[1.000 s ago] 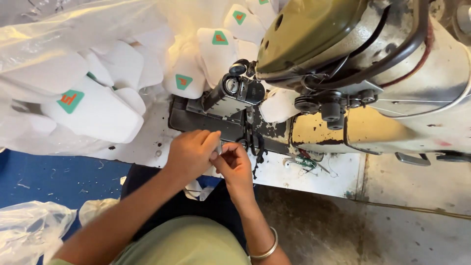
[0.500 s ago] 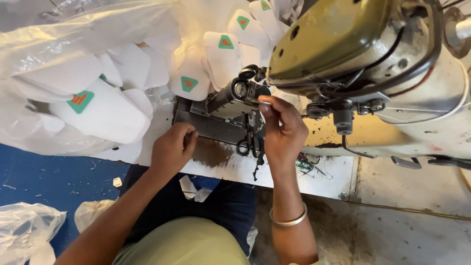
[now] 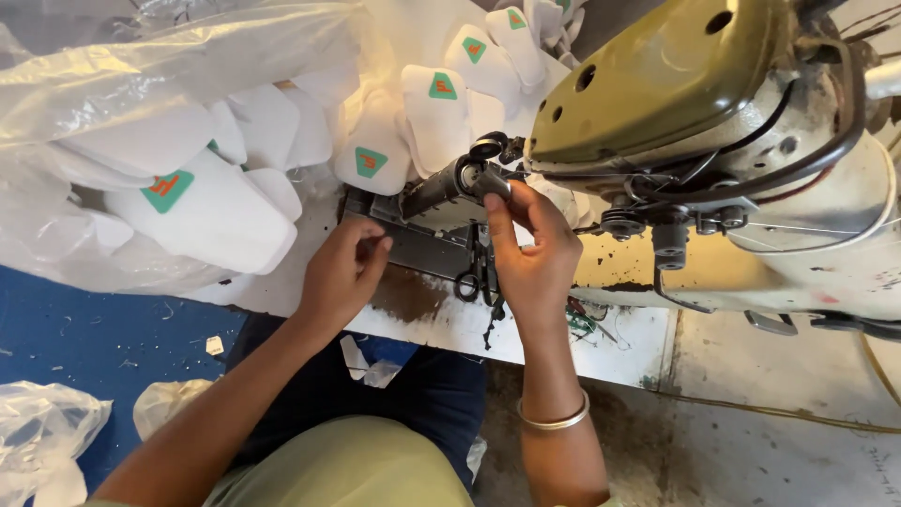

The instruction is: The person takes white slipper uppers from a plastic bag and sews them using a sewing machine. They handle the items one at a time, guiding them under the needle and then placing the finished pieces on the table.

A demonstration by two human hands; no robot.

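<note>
My right hand is raised to the dark cylinder arm of the sewing machine, with the fingertips pinched on the round metal end of that arm, just under the olive-green head. I cannot tell whether anything thin, such as a thread, sits inside that pinch. A metal bangle circles that wrist. My left hand rests lower and to the left, near the base of the arm, fingers curled in with thumb and forefinger closed together at the edge of the grey machine plate; whatever that grip pinches is too small to make out. The two hands are apart, with the plate and a pair of small black scissors hanging between them. The cylinder arm lies above my left hand and directly against my right fingertips. Behind it, on the white table, white shoe tongues with green and orange labels are heaped beside clear plastic sheeting.
</note>
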